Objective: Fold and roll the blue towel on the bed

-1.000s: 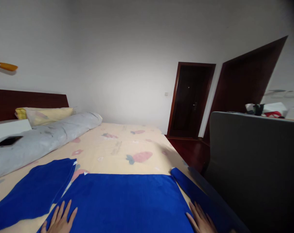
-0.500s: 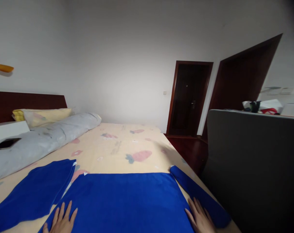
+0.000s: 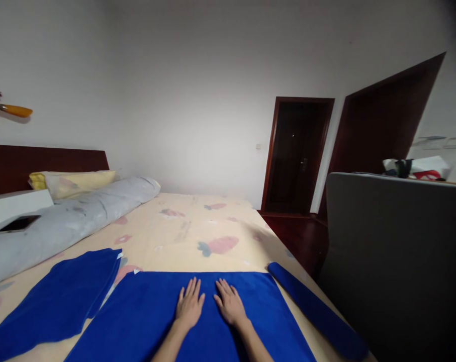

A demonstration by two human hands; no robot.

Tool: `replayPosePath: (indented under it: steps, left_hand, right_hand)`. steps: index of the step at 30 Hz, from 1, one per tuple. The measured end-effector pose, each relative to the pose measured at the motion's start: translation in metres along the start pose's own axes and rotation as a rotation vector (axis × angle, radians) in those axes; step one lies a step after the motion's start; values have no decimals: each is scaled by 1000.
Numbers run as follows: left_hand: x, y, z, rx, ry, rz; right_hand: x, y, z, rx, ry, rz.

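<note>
A blue towel (image 3: 145, 311) lies spread flat on the bed in front of me. My left hand (image 3: 189, 304) and my right hand (image 3: 230, 303) rest palm down side by side on its middle, fingers apart, holding nothing. To the left lies a folded blue towel (image 3: 58, 294), with small white tags at its corner. A rolled blue towel (image 3: 314, 309) lies along the bed's right edge, just right of the spread towel.
The bed sheet (image 3: 197, 221) is cream with a strawberry print. A long grey bolster (image 3: 69, 218), a yellow pillow (image 3: 75, 182) and a dark phone (image 3: 18, 224) sit at left by the wooden headboard. A grey panel (image 3: 397, 251) stands at right; a dark door (image 3: 297, 153) lies beyond.
Both hands have moved from the towel's near left and right edges to its middle, side by side. The towels have stayed in place.
</note>
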State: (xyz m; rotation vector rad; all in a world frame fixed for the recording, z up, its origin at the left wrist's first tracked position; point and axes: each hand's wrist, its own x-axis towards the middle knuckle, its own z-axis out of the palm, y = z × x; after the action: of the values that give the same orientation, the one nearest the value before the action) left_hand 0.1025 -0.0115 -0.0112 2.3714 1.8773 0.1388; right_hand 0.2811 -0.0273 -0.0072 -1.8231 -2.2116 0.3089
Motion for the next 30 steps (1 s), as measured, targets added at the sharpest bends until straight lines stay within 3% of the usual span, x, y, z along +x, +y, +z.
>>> replayPosePath:
  steps: [4,8,10,13,16,18,20,22,25,27,30]
  left_hand:
    - [16,-103,-12,40,23,-202]
    - [13,-201,-20,24,46,-395]
    - [8,-230,-21,27,68,-430]
    - [4,-245,-23,54,94,-433]
    - [5,-234,-30,97,61,-470]
    - [6,-212,-32,165,89,-485]
    - [2,-175,-29,224,163,-432]
    - [-8,-126,-18,182,186,-273]
    - [-36,-46,3,8,97,-10]
    - [-57,-8,11,-83,-11,94]
    - [-85,2,11,-137,-76,120]
  right_hand:
    - [0,71,-18,-189,65,271]
    - [-9,137,-35,-278,55,483]
    - [-12,155,-38,-286,55,524]
    - [-13,166,-37,-280,73,547]
    - [-11,163,-37,-329,123,524]
    - [-10,152,-35,-419,222,498]
    - [-12,128,-28,-455,313,422]
    - [-19,91,-13,-378,347,280]
    - [-41,28,16,-200,322,11]
    - [-59,-2,30,-119,253,-117]
    - [-86,-7,33,-75,142,-117]
